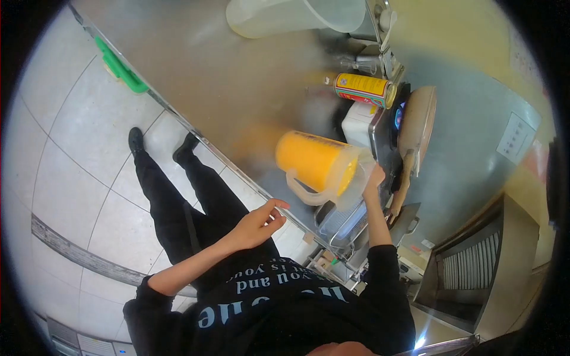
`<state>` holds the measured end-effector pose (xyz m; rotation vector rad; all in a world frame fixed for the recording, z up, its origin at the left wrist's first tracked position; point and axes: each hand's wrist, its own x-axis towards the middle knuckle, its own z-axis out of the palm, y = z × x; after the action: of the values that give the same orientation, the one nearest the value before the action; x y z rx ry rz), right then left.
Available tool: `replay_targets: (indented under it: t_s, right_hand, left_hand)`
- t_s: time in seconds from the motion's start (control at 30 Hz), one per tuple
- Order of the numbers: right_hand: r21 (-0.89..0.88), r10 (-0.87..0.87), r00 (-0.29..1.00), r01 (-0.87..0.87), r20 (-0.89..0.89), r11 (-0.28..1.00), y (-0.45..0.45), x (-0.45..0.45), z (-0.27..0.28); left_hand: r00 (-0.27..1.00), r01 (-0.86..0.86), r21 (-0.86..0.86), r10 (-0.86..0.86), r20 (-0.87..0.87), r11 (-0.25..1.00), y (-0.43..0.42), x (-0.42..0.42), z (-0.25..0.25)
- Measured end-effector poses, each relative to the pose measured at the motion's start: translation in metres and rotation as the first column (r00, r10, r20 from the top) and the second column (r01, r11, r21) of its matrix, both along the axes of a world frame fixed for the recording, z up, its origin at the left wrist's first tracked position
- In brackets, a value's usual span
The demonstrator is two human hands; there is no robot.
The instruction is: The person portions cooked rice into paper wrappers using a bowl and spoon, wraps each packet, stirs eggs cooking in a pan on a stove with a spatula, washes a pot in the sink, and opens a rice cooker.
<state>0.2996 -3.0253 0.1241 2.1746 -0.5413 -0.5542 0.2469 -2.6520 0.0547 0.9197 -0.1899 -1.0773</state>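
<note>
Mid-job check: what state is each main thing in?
Pitcher: mostly filled, orange contents
Left hand: empty, fingers loosely curled
Right hand: at the pitcher's rim, grip unclear
Yellow-and-red can: upright, contents unclear
Large translucent container: contents unclear

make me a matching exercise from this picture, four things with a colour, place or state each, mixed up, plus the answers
1. Pitcher
2. Tin
3. Shirt
4. Right hand

A. Black with pale lettering
B. By the pitcher's rim
C. Orange contents show through its wall
D. Lying on its side, with a yellow and red label

Pairs: 1-C, 2-D, 3-A, 4-B
</note>
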Motion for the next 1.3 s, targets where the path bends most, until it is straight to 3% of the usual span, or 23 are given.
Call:
replay_targets:
  t_s: [0.17,0.3,0.37,0.4,0.47,0.53,0.57,0.6,0.63,0.67,0.73,0.77,0.8,0.87,0.93,0.97,1.0,1.03,1.07,1.1,1.17,1.23,1.3]
  right_hand:
    - [0.002,-0.099,0.989,0.1,0.109,0.995,0.028,0.002,0.023]
    - [0.153,-0.067,0.918,0.007,0.391,0.988,0.037,-0.052,0.044]
    - [0.29,0.015,0.872,-0.179,0.489,0.94,0.078,-0.096,0.054]
    - [0.377,-0.223,0.802,-0.004,0.555,0.926,0.122,-0.109,0.056]
    - [0.521,-0.31,0.714,-0.089,0.628,0.849,0.184,-0.143,0.043]
    - [0.483,-0.244,0.581,-0.301,0.777,0.822,0.266,-0.149,0.012]
    - [0.45,-0.217,0.571,-0.305,0.792,0.839,0.341,-0.128,0.009]
    - [0.491,-0.2,0.55,-0.454,0.811,0.744,0.387,-0.115,-0.02]
    - [0.51,-0.177,0.527,-0.598,0.831,0.618,0.428,-0.104,-0.047]
    - [0.6,-0.133,0.618,-0.652,0.775,0.463,0.474,-0.088,-0.076]
    - [0.792,-0.011,0.794,-0.605,0.608,0.086,0.583,-0.052,-0.083]
    - [0.868,0.068,0.867,-0.485,0.493,-0.11,0.637,-0.03,-0.067]
    - [0.85,0.149,0.843,-0.486,0.517,-0.203,0.677,-0.004,-0.065]
    - [0.905,0.411,0.83,-0.237,0.377,-0.352,0.749,0.038,-0.072]
    - [0.852,0.545,0.666,-0.3,0.508,-0.429,0.812,0.094,-0.107]
    - [0.943,0.755,0.571,-0.123,0.323,-0.31,0.845,0.14,-0.153]
    - [0.99,0.903,0.413,0.012,0.122,-0.139,0.901,0.169,-0.158]
    - [0.934,0.798,0.495,-0.263,0.344,-0.24,0.94,0.171,-0.164]
    - [0.802,0.65,0.511,-0.528,0.562,-0.279,0.997,0.159,-0.109]
    - [0.794,0.66,0.486,-0.531,0.572,-0.297,1.059,0.17,-0.096]
    - [0.88,0.679,0.62,-0.469,0.393,-0.081,1.163,0.195,-0.082]
    - [0.749,0.743,0.357,-0.599,0.566,-0.283,1.277,0.214,-0.115]
    - [0.78,0.747,0.306,-0.455,0.591,-0.43,1.405,0.188,-0.088]
  left_hand:
    - [0.997,-0.077,0.058,0.078,-0.021,0.995,0.039,-0.002,0.0]
    - [0.949,-0.298,0.018,0.299,-0.101,0.954,0.081,-0.02,-0.019]
    - [0.947,-0.279,0.074,0.287,-0.146,0.958,0.122,-0.013,-0.012]
    - [0.949,-0.271,0.111,0.285,-0.132,0.956,0.143,-0.012,-0.011]
    - [0.928,-0.365,0.163,0.373,-0.021,0.917,0.188,-0.015,-0.007]
    - [0.912,-0.364,-0.051,0.367,0.184,0.93,0.242,-0.013,-0.03]
    - [0.908,-0.254,-0.046,0.254,0.333,0.966,0.281,-0.002,-0.025]
    - [0.876,-0.152,-0.01,0.139,0.462,0.988,0.319,0.007,-0.018]
    - [0.855,-0.191,0.002,0.166,0.492,0.981,0.352,0.013,-0.013]
    - [0.834,-0.241,0.01,0.201,0.514,0.971,0.384,0.014,-0.009]
    - [0.713,-0.567,0.072,0.446,0.541,0.82,0.438,0.012,0.002]
    - [0.734,-0.639,0.173,0.527,0.428,0.749,0.471,0.014,0.025]
    - [0.704,-0.695,0.235,0.576,0.416,0.68,0.503,0.016,0.027]
    - [0.522,-0.849,0.212,0.705,0.481,0.484,0.569,0.012,0.022]
    - [0.34,-0.938,0.245,0.784,0.519,0.245,0.644,0.003,0.016]
    - [0.22,-0.963,0.25,0.82,0.528,0.097,0.697,-0.022,0.014]
    - [0.191,-0.965,0.259,0.801,0.567,0.046,0.739,-0.04,0.008]
    - [0.085,-0.962,0.265,0.845,0.528,-0.069,0.785,-0.059,0.001]
    - [-0.028,-0.948,0.264,0.876,0.481,-0.175,0.836,-0.075,0.003]
    - [-0.116,-0.897,0.343,0.897,0.426,-0.279,0.881,-0.088,-0.001]
    - [-0.264,-0.769,0.46,0.876,0.404,-0.444,0.953,-0.119,-0.016]
    - [-0.301,-0.676,0.5,0.822,0.483,-0.542,1.031,-0.143,-0.025]
    - [-0.526,-0.555,0.407,0.685,0.504,-0.726,1.076,-0.174,-0.032]
